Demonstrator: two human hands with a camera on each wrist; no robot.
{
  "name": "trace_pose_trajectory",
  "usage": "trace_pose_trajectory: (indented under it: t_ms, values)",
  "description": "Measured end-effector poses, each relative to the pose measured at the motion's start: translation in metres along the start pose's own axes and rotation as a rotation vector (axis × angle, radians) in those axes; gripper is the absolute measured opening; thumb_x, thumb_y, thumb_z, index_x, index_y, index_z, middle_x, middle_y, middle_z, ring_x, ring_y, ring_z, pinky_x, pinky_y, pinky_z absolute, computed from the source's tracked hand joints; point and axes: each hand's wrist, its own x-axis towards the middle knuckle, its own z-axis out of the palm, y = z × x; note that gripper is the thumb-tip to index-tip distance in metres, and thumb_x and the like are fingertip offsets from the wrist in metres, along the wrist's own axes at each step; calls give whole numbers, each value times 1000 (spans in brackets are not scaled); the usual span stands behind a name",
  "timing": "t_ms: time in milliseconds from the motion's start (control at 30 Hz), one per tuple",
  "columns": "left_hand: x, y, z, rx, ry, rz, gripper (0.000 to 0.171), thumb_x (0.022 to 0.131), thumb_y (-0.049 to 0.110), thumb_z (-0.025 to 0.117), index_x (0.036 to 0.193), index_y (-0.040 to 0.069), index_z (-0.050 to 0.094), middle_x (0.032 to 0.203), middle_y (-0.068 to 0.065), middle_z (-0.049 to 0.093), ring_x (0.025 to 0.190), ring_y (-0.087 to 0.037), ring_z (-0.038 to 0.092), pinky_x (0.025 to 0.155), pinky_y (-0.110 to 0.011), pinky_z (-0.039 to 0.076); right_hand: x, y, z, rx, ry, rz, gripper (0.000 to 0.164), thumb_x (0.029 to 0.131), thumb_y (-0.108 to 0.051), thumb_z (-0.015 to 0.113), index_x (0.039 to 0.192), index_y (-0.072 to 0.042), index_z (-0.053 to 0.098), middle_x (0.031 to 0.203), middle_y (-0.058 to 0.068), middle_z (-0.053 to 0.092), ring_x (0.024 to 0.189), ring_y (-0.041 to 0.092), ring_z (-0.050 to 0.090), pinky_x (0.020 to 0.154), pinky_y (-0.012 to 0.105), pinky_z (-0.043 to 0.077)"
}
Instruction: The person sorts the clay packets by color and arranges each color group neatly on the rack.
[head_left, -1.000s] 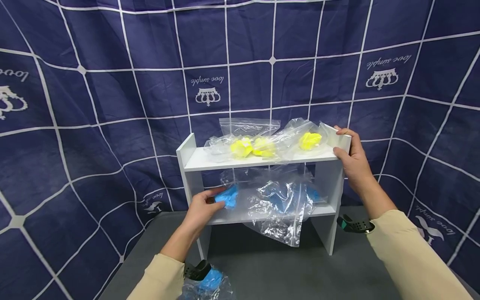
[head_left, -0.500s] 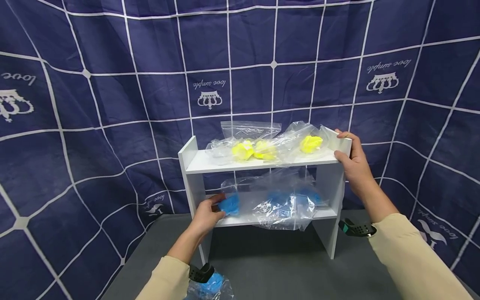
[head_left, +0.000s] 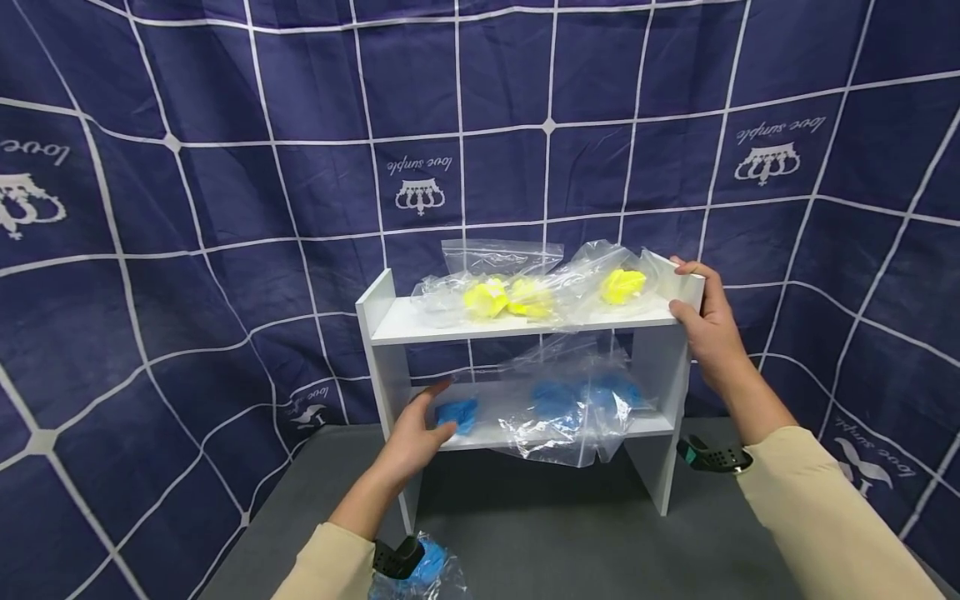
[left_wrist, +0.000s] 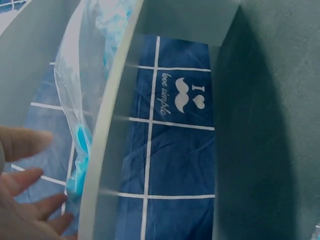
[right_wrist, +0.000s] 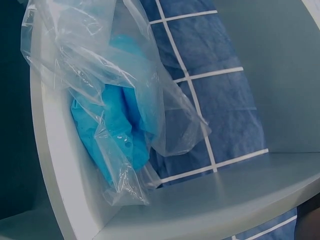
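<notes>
A white two-tier shelf (head_left: 386,367) stands on a dark table. On its lower board a clear zip bag with a crumpled blue piece (head_left: 459,414) lies at the left end. My left hand (head_left: 411,429) is beside this piece, thumb and fingers spread; the left wrist view shows the fingers apart from the blue piece (left_wrist: 79,172). Further right on that board lie more clear bags with blue contents (head_left: 555,398), seen close in the right wrist view as a blue bundle (right_wrist: 115,125). My right hand (head_left: 711,329) grips the shelf's top right side panel.
Clear bags with yellow pieces (head_left: 622,286) lie on the top board. Another bag with a blue piece (head_left: 429,565) is on the dark table (head_left: 540,533), partly behind the left wristband. A navy gridded cloth (head_left: 502,100) hangs behind the shelf.
The left hand has let go of the blue piece's bag and its fingers have spread. That piece now lies lower on the board. The right hand keeps its grip on the panel.
</notes>
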Motion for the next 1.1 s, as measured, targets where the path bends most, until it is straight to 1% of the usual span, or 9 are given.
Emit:
trace_pose_trajectory:
  t_ms: [167, 367, 467, 567, 700, 800, 867, 1000, 1100]
  values:
    - [-10, -6, -2, -47, 69, 101, 58, 90, 1, 66, 145, 8, 49, 153, -15, 46, 148, -37, 33, 119, -57, 28, 1, 0, 1, 10, 3, -7, 51, 93, 12, 42, 132, -20, 46, 165, 8, 27, 149, 16, 27, 97, 12, 31]
    - [-30, -15, -10, -108, 118, 321, 43, 91, 1, 68, 133, 10, 60, 140, -10, 60, 136, -22, 51, 114, -42, 40, 2, -2, 2, 4, -2, -17, 51, 93, 12, 42, 133, -20, 46, 166, 9, 27, 150, 17, 27, 98, 10, 32]
    - [-45, -21, -17, -151, 55, 409, 37, 93, 4, 67, 129, 11, 62, 134, -12, 64, 127, -13, 59, 106, -35, 49, 2, -2, 2, 16, 3, -26, 51, 92, 13, 41, 132, -19, 47, 165, 10, 27, 149, 17, 28, 98, 10, 32]
    - [-61, -30, -24, -159, -69, 453, 36, 94, 6, 66, 129, 11, 62, 130, -16, 66, 119, -6, 62, 97, -30, 54, 0, -1, 1, 18, -1, -30, 52, 91, 14, 41, 131, -19, 47, 165, 11, 27, 148, 15, 29, 98, 10, 32]
    - [-81, -50, -35, -130, -303, 417, 36, 95, 10, 66, 130, 11, 61, 129, -13, 67, 117, -3, 62, 95, -26, 53, -2, -1, 2, -4, -13, -30, 51, 92, 12, 41, 132, -19, 46, 165, 8, 28, 149, 15, 28, 99, 10, 32]
    - [-90, -69, -42, -105, -494, 321, 40, 95, 14, 66, 135, 13, 59, 135, -7, 65, 120, -1, 58, 98, -24, 49, -1, 0, 2, -8, -17, -26, 51, 93, 12, 41, 133, -19, 45, 165, 8, 27, 149, 16, 28, 99, 10, 32]
    - [-93, -81, -44, -81, -597, 242, 45, 95, 16, 66, 139, 17, 55, 141, -7, 60, 126, -2, 53, 102, -31, 45, -1, -1, 2, -5, -14, -24, 51, 92, 12, 41, 133, -19, 45, 165, 8, 27, 149, 16, 28, 99, 10, 32]
    - [-94, -102, -44, -35, -724, 109, 59, 93, 20, 71, 147, 25, 48, 155, -15, 44, 138, -15, 42, 106, -59, 39, 0, -1, 1, -7, -10, -19, 52, 92, 12, 41, 132, -20, 45, 166, 9, 27, 149, 16, 28, 98, 10, 32]
    - [-91, -118, -44, -16, -772, 91, 69, 90, 23, 74, 151, 25, 42, 159, -20, 34, 141, -17, 37, 106, -57, 40, 0, 0, 0, -1, -13, -14, 52, 92, 13, 41, 132, -20, 45, 166, 9, 26, 148, 15, 29, 97, 10, 32]
